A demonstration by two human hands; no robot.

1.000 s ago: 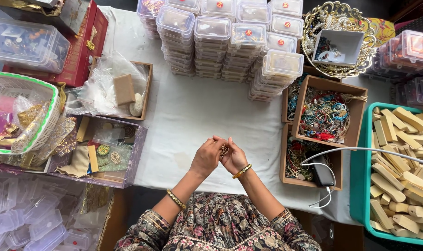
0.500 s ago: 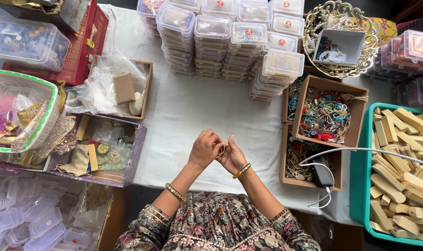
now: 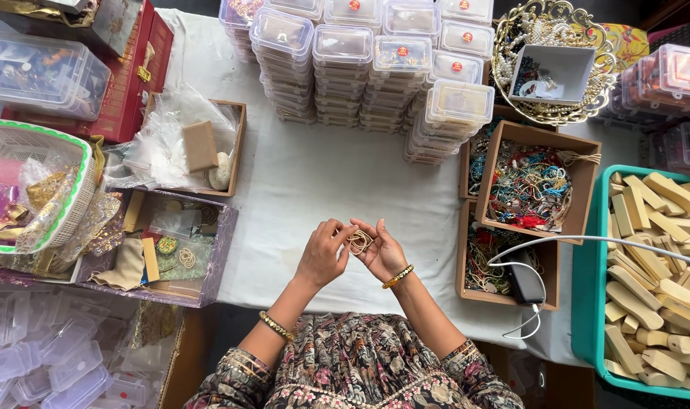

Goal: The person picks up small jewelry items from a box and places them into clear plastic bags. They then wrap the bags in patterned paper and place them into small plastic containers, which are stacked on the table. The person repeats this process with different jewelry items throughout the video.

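Fingers (image 3: 343, 236) of both hands pinching what looks like a coiled gold chain (image 3: 359, 241), bare white tablecloth (image 3: 322, 174) around, cardboard boxes (image 3: 538, 182) right

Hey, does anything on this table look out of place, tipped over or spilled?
Mostly orderly. One stack of clear lidded boxes leans off-square beside the straighter stacks, and a white cable trails over the brown tray.
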